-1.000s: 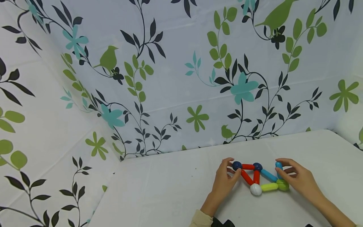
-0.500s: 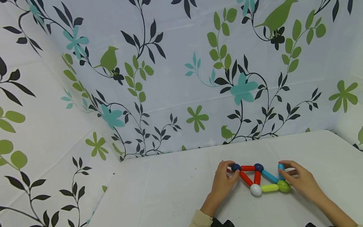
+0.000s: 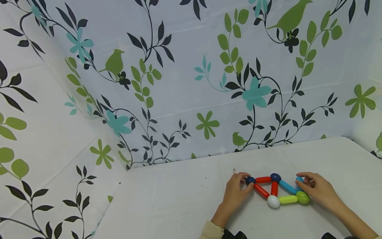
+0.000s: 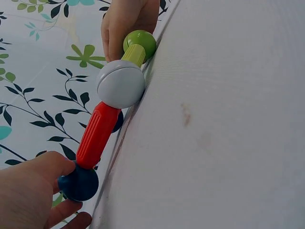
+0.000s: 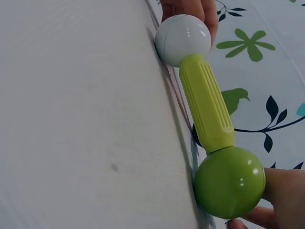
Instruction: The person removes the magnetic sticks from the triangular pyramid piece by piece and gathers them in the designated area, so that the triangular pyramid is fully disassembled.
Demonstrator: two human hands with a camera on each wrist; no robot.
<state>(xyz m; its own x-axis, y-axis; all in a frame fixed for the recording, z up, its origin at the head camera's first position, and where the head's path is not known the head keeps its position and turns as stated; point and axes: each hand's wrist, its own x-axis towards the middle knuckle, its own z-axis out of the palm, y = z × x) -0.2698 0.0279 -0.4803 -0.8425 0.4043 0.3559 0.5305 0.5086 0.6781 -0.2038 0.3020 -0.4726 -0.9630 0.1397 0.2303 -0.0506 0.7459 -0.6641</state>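
Balls and rods of a magnetic building set form a flat, joined frame on the white table. In the head view, my left hand (image 3: 235, 192) pinches the dark blue ball (image 3: 250, 180) at its left corner. Three red rods (image 3: 261, 191) make a triangle from there to a second dark blue ball (image 3: 275, 178) and a white ball (image 3: 273, 201). A light blue rod (image 3: 287, 187) and a yellow-green rod (image 3: 288, 199) lead on to a green ball (image 3: 302, 197). My right hand (image 3: 322, 191) pinches another light blue rod (image 3: 299, 179), whose lower end is at the green ball.
The white tabletop (image 3: 167, 199) spreads to the left of the frame. A cloth wall (image 3: 179, 83) printed with leaves, birds and flowers rises behind the table's back edge. Black objects (image 3: 234, 234) show by the sleeve at the bottom of the head view.
The joined frame has slid a little to the right and toward me, and both hands have moved with it. Each hand keeps its hold.
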